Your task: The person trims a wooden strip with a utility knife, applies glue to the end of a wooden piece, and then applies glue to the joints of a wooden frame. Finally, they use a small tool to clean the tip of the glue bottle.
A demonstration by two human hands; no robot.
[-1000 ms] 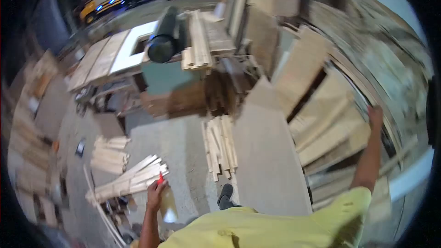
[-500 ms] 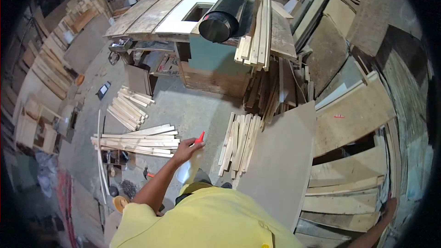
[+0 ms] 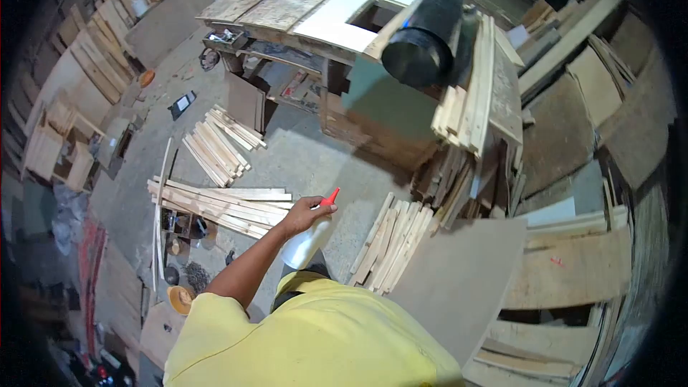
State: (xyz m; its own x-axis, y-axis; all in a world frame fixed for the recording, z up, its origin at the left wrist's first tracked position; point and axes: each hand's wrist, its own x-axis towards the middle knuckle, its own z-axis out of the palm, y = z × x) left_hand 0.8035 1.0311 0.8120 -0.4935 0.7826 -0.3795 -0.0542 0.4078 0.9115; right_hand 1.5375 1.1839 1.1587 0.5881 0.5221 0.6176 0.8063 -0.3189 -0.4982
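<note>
White below its red nozzle, a bottle hangs from the left hand, fingers wrapped around its neck; the right hand is out of view, its state untellable. Wood strips lie on the floor, seemingly unjoined.

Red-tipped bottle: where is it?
Head view, just below centre: the red-tipped bottle is in the left hand, left of the wood strips beside the large brown board.
</note>
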